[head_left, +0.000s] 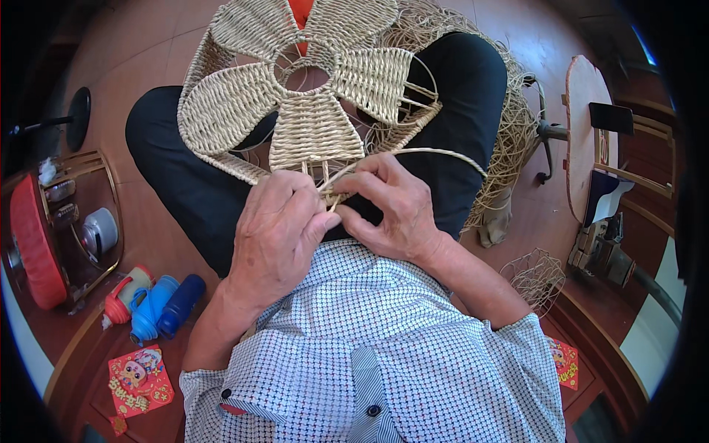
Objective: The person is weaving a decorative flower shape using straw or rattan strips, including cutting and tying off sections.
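Observation:
A woven straw basket (230, 101) with a flower-shaped top of wide petals around a round hole rests across my lap. At its near petal, bare frame rods and loose strands show between my hands. My left hand (277, 225) is closed there, thumb and fingers pinching a straw cord at the frame's near edge. From the other side my right hand (391, 203) curls its fingers onto the same straw cord (443, 153), whose free length arcs right over my thigh. The petal at right also has uncovered rods. My fingers partly hide the working spot.
A big tangle of straw cord (509, 122) lies right of my leg, with a smaller loose coil (535, 280) nearer. Several bottles, including a dark blue bottle (182, 306), lie at left. A round wooden board (583, 140) stands at right; a red stool (35, 240) is far left.

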Motion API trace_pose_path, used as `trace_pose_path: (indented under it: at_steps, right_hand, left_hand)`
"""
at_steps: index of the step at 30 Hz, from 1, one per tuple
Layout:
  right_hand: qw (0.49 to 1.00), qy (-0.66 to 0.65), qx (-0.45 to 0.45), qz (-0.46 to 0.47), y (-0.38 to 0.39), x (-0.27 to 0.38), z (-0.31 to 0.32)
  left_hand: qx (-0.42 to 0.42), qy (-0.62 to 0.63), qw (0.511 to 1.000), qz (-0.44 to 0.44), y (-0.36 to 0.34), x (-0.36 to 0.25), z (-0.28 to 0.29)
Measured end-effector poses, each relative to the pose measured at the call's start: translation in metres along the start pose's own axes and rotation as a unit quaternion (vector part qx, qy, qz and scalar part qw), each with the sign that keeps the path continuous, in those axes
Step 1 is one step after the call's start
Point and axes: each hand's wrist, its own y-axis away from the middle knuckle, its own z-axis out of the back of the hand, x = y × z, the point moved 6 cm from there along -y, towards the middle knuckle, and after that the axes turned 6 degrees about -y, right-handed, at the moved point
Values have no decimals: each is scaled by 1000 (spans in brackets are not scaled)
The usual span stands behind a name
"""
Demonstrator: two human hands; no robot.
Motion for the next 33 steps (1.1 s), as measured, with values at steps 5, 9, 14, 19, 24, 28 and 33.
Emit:
trace_pose_path:
  at_steps: [5,9,14,19,24,28,33]
  right_hand:
    - [996,33,-71,36,1,-4,7]
    - [992,65,-106,-28,8,-8,12]
    - [989,60,-120,-61,6,-10,11]
    - [988,37,-96,-113,4,-15,10]
    - [989,37,-108,-94,5,-15,9]
    - [989,39,-124,-67,6,-16,8]
    - [989,61,-125,-54,10,-16,9]
  left_hand:
    - [-9,341,908,241,33,49,53]
    - [-141,440,852,247,71,134,164]
    - [-360,462,750,306,151,273,349]
    - [-461,189,788,361,160,318,491]
    - [-442,-239,829,247,55,182,399]
    - [-195,-31,970,138,-8,77,191]
    - [49,212,943,252,-15,28,1]
